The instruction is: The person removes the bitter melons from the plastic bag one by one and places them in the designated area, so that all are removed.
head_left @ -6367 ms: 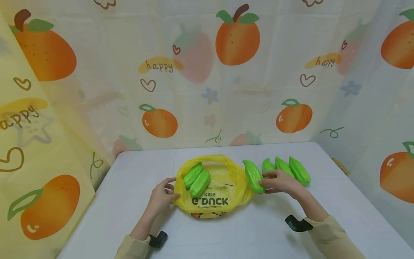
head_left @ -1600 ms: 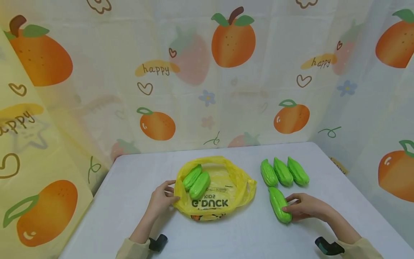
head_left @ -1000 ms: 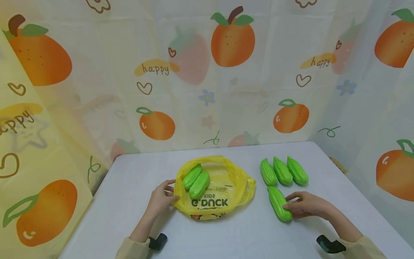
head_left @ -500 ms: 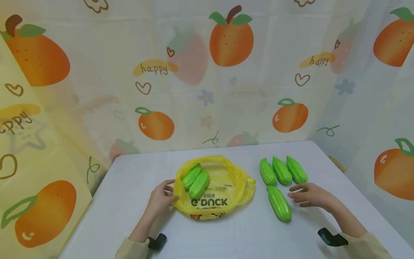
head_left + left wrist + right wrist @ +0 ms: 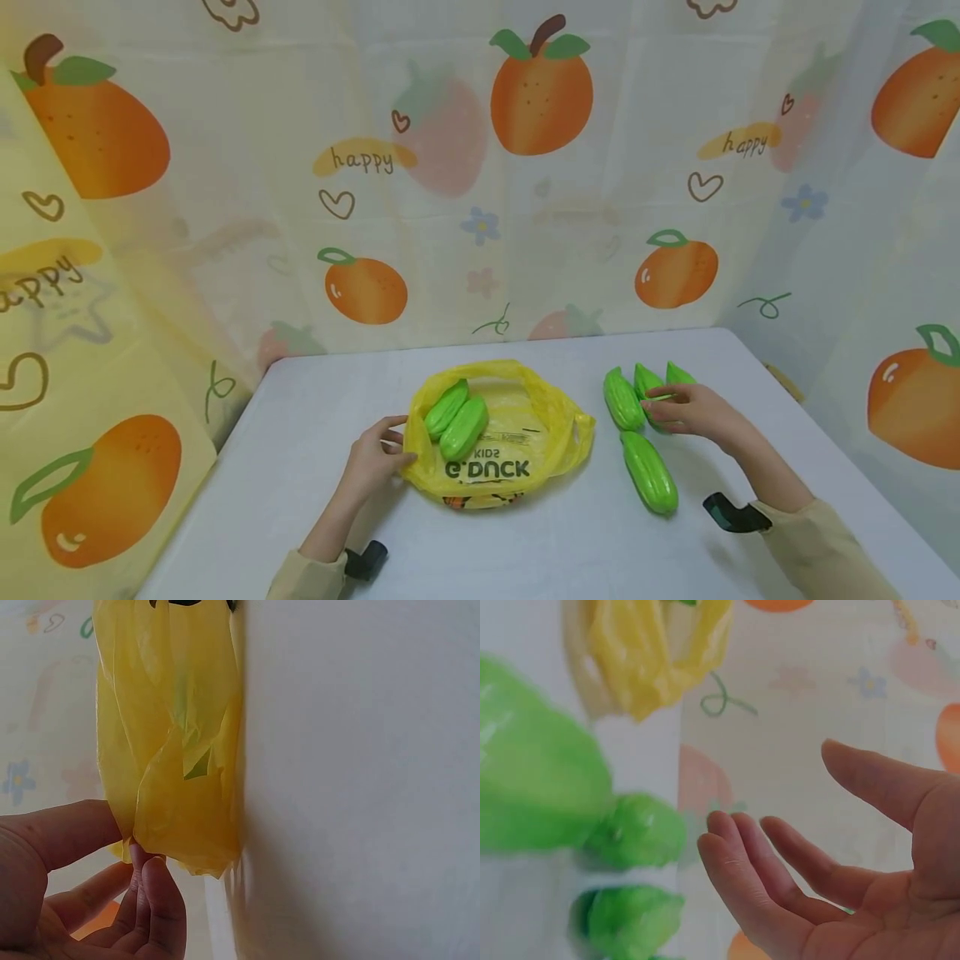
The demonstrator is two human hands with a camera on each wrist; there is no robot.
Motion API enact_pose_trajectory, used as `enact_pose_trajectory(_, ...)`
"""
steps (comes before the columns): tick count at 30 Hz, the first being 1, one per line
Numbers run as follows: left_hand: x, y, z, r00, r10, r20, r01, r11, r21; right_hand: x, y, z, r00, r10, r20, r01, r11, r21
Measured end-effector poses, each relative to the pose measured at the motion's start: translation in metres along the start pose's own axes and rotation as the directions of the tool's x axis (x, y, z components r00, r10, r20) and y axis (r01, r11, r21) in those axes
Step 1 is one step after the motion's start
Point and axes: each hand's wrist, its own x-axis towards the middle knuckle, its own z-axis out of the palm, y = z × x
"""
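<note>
My left hand (image 5: 372, 457) pinches the left edge of a yellow plastic bag (image 5: 495, 493), its thumb and finger on the film in the left wrist view. Two green ridged toy gourds (image 5: 463, 428) lie inside the bag's mouth. Over the back row of gourds is my right hand (image 5: 693, 410), fingers spread and holding nothing. That row has a left gourd (image 5: 622, 398), a middle gourd (image 5: 647, 379) and a right gourd (image 5: 678, 372), the last two partly hidden by the hand. A single gourd (image 5: 649, 473) lies in front of the left one.
The white table (image 5: 525, 558) spans the foreground. A printed fruit curtain (image 5: 450, 275) hangs behind and at both sides. A black wrist camera (image 5: 366, 561) sits on the left wrist, and another camera (image 5: 737, 513) on the right.
The right hand brought a gourd from the bag's right side to the table before the row, let go of it, then moved up and back over the row. The left hand stayed at the bag.
</note>
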Motion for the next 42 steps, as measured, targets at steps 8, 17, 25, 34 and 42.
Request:
enact_pose_trajectory(8, -0.001, 0.001, 0.001, 1.000, -0.002, 0.007, 0.002, 1.000, 0.000, 0.023, -0.030, 0.020, 1.000, -0.009, -0.001, 0.009, 0.994, 0.111)
enact_pose_trajectory(17, -0.001, 0.001, 0.001, 1.000, -0.004, 0.002, 0.004, 1.000, 0.010, 0.052, -0.061, 0.049, 0.999, -0.042, 0.016, 0.039, 0.986, 0.163)
enact_pose_trajectory(25, -0.001, -0.001, 0.001, 1.000, -0.007, 0.012, 0.007, 1.000, 0.008, 0.072, -0.083, 0.076, 0.999, -0.041, 0.024, 0.036, 0.982, 0.185)
enact_pose_trajectory(34, -0.002, -0.001, -0.001, 1.000, -0.013, 0.006, 0.013, 1.000, 0.016, 0.090, -0.099, 0.103, 0.996, -0.042, 0.077, 0.020, 0.963, 0.270)
enact_pose_trajectory(42, -0.001, -0.001, -0.001, 1.000, -0.009, 0.012, 0.009, 1.000, 0.007, 0.110, -0.101, 0.124, 0.995, 0.009, 0.096, -0.039, 0.948, 0.315)
